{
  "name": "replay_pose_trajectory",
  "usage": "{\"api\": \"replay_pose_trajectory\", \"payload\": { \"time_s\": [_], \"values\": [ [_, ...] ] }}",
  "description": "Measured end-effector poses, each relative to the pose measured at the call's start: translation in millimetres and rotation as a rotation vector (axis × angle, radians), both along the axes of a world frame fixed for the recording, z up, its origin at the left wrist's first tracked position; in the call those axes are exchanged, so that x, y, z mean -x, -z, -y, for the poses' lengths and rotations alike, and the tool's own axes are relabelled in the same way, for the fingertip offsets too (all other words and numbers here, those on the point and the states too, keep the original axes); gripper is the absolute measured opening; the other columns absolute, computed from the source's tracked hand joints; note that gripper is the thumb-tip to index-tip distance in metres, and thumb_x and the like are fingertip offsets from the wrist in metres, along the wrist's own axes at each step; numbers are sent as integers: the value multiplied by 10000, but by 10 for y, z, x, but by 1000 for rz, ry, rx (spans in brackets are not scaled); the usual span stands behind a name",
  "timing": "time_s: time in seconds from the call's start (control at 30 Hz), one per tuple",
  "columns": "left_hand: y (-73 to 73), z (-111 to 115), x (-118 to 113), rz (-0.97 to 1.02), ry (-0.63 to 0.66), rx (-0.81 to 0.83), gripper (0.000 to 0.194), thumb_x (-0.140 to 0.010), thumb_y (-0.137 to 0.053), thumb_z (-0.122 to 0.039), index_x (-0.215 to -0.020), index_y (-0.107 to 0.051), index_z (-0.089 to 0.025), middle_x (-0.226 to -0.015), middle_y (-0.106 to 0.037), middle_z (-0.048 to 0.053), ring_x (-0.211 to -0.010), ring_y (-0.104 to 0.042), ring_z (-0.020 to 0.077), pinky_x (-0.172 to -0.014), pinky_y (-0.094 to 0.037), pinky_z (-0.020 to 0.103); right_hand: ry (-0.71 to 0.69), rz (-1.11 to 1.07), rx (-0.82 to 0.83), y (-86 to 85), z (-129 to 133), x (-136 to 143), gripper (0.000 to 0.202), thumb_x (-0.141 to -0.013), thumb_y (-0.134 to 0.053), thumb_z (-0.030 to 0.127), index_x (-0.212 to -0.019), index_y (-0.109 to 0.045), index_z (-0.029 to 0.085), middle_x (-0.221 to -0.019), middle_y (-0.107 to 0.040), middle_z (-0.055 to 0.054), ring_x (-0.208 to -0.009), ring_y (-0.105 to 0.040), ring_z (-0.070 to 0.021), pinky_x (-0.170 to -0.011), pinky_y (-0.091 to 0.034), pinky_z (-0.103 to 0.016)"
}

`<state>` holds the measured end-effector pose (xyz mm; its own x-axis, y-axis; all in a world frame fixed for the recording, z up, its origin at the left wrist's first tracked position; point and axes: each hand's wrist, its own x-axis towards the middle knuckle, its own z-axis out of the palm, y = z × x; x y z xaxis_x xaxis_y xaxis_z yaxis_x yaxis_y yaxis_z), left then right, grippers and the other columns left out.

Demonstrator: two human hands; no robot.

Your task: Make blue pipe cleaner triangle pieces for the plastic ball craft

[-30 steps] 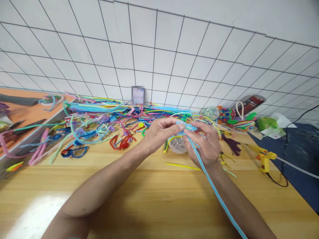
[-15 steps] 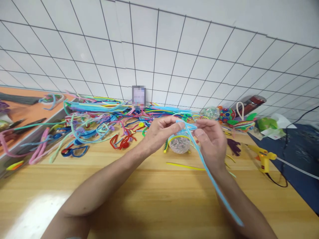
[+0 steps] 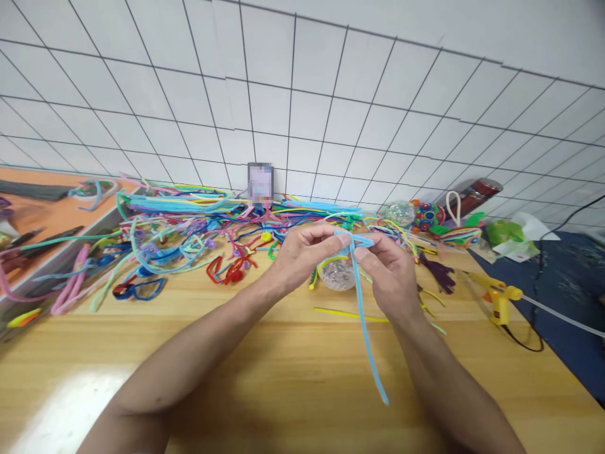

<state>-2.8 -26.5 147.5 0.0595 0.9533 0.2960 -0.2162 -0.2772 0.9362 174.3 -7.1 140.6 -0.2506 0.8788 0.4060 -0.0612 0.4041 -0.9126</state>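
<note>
A light blue pipe cleaner [image 3: 363, 315] is bent at its upper part, and its long end hangs down over the wooden table. My left hand [image 3: 307, 252] pinches the bent part between thumb and fingers. From the right, my right hand [image 3: 390, 271] grips the same part, its thumb close to where the strands cross. Just behind and below the fingers lies a clear glittery ball [image 3: 337, 275] with a yellow strip along its top, partly hidden by the hands. A yellow pipe cleaner [image 3: 350, 314] lies flat in front of the ball.
Many coloured pipe cleaners [image 3: 174, 243] cover the back and left of the table. A red pipe cleaner shape [image 3: 231, 271] lies left of my hands. On the right are a yellow glue gun [image 3: 500, 299] with its cord and a dark red bottle [image 3: 477, 200] by the tiled wall.
The long blue end has swung left and now hangs more steeply between my forearms. My right hand has moved slightly left, closer to my left hand.
</note>
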Motion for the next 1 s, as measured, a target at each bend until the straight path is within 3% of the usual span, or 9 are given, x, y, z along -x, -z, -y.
{"api": "replay_pose_trajectory", "payload": {
  "time_s": [0.3, 0.67, 1.0],
  "values": [
    [-17, 5, -16, 19, 24, 22, 356, -796, -854, -530, -847, -847, -178, -790, -753, 31, -739, -631, 142, -716, -497, 258, 39, 119, -6, -32, 5, -1, 154, -833, -765, 319, -753, -697, 207, -690, -669, 14, -653, -604, -148, -615, -516, -267],
    [9, -16, -23, 0, 12, 2, 376, -793, -851, -554, -846, -848, -182, -802, -751, 36, -752, -632, 152, -720, -498, 267, -18, 28, 50, 57, -75, 14, 158, -801, -813, 364, -805, -746, 222, -729, -716, 14, -680, -636, -158, -629, -543, -277],
    [23, -40, -19, -21, 7, -87, 249, -807, -852, -427, -812, -837, -178, -750, -724, 16, -683, -589, 116, -672, -478, 249, -6, 19, 13, -11, -30, 49, 78, -759, -800, 282, -796, -757, 228, -728, -728, 21, -634, -625, -144, -585, -530, -264]
  ]
}}
